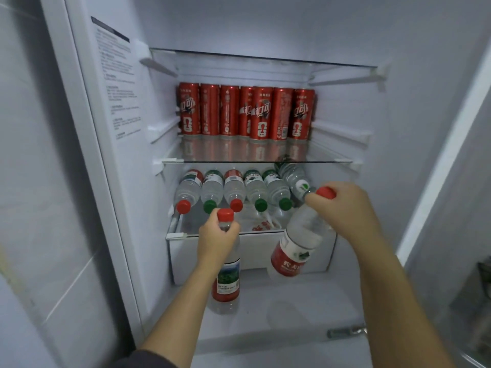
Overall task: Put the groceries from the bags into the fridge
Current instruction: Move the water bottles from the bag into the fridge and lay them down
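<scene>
I face an open fridge. My left hand (216, 239) grips the neck of a red-capped water bottle (225, 285) that hangs upright in front of the white drawer (186, 258). My right hand (345, 211) grips the neck of a second red-capped water bottle (293, 251), tilted, with its base toward the drawer front. Several water bottles (233, 189) with red and green caps lie side by side on the lower shelf, caps toward me. One more bottle (295, 179) lies at an angle at the right end of that row.
A row of red cans (245, 112) stands at the back of the glass shelf (255, 161) above the bottles. Another glass shelf (263, 58) sits higher up. The fridge door (87, 155) with a printed label stands at the left. A metal hinge (345, 332) shows at the lower right.
</scene>
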Motion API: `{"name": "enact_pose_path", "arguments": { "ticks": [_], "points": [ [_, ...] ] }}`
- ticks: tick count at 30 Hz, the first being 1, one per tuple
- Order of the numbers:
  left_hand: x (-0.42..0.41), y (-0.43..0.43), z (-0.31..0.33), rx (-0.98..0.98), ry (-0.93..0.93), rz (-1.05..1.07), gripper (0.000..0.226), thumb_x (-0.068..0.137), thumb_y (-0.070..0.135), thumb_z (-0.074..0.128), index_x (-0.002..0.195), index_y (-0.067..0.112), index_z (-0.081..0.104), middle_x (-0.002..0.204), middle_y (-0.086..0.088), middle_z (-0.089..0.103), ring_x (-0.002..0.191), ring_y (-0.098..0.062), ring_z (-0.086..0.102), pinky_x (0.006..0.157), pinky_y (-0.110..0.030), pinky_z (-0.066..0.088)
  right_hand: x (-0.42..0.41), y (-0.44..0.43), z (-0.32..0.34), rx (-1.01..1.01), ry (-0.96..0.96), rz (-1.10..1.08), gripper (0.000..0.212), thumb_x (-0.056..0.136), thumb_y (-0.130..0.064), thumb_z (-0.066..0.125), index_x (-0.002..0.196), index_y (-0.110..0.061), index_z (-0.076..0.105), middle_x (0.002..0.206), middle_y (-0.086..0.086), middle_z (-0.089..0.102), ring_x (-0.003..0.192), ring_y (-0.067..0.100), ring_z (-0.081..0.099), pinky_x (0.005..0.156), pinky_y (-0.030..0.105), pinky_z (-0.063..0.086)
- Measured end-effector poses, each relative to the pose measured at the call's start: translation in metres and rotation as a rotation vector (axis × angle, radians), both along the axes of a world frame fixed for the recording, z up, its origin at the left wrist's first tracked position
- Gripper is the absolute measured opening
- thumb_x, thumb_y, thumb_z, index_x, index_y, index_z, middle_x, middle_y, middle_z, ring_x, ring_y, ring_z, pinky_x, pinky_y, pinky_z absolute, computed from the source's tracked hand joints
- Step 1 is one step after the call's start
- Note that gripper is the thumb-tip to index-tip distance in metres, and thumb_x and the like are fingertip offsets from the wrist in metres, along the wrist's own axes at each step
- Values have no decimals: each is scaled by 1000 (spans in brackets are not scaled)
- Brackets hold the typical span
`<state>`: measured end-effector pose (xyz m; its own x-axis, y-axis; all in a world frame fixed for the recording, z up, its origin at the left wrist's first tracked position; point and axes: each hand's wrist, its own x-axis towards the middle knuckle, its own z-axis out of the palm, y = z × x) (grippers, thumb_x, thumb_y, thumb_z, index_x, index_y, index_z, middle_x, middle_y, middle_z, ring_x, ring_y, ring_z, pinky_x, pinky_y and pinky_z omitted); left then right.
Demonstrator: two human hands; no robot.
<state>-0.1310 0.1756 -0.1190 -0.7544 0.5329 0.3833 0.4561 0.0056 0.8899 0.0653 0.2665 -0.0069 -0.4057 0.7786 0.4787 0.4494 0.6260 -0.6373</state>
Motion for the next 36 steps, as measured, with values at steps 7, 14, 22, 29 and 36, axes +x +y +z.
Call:
{"name": "enact_pose_path", "arguments": {
  "ticks": [7, 14, 22, 29, 36],
  "points": [
    [3, -3, 3, 1, 6, -2, 24, 90, 13, 61, 72, 18, 46, 61, 6, 47, 55, -8, 44, 56, -22, 36, 13, -14, 26, 177, 435, -49, 18, 82, -21, 66, 66, -14, 63, 59, 2, 56, 55, 9, 45, 52, 15, 34],
    [2, -4, 4, 0, -1, -20, 20, 91, 14, 59, 74, 15, 48, 62, 4, 49, 56, -10, 46, 58, -22, 39, -16, -2, -25, 294, 623, 14, 13, 85, -12, 71, 98, -13, 73, 86, -12, 66, 79, -10, 59, 70, 3, 43],
    [-1, -1, 1, -19, -4, -14, 17, 91, 18, 60, 77, 14, 51, 64, 1, 52, 58, -12, 49, 59, -24, 41, -52, 27, -83, 352, 452, 110, 33, 86, -12, 73, 118, -9, 68, 104, -5, 65, 94, 4, 59, 86, 1, 40],
    [-3, 0, 1, -28, -4, -2, 18, 91, 20, 61, 80, 10, 53, 66, 0, 54, 61, -13, 51, 61, -25, 44, -82, 55, -96, 300, 25, -68, 50, 94, -42, 58, 141, -30, 49, 96, -3, 67, 84, 16, 64, 66, 25, 49],
    [-5, 0, 4, -58, 3, -26, 17, 91, 20, 61, 81, 10, 52, 70, -2, 56, 64, -12, 52, 59, -20, 42, -110, 63, -65, 306, -255, -108, 52, 98, -44, 48, 147, -30, 37, 102, 2, 67, 87, 21, 65, 68, 30, 48]
  ]
}}
